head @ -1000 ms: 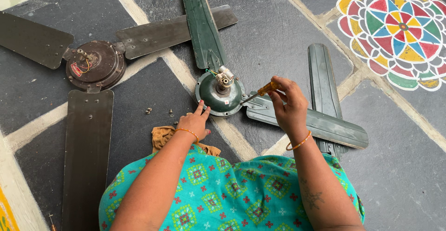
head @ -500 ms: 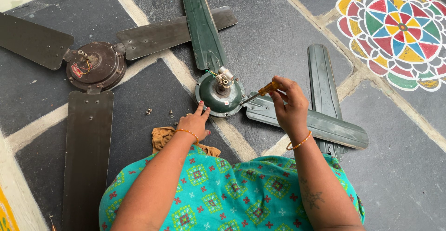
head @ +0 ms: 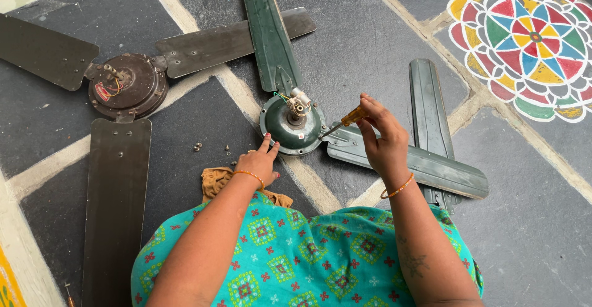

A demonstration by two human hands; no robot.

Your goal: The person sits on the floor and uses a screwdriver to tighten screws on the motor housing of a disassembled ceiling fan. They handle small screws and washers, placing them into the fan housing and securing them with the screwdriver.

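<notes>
Dark slate floor (head: 382, 41) with pale grout lines, a bright painted rangoli pattern (head: 530, 38) off in the far corner, and two ceiling fans lie on the stone. The brown fan (head: 126, 85) sits well apart, all blades on. The action is at the green fan motor (head: 293, 125), one blade (head: 268, 32) attached and pointing away, another green blade (head: 404, 162) lying across a loose one (head: 428, 106) just beside the hub. The right hand (head: 382, 143) has its fingers clamped round the yellow-handled screwdriver (head: 345, 120), tip angled into the hub's rim where that blade meets it. The left hand (head: 259, 162) rests with fingers spread, tips touching the near edge of the housing. It reads as the blade-screw step, the driver seated at the joint. The next move, I'd judge, calls for firm downward pressure while the left hand holds the hub from spinning. Small screws (head: 197, 147) lie on the floor nearby, and a tan cloth (head: 216, 180) sits by the wrist.
</notes>
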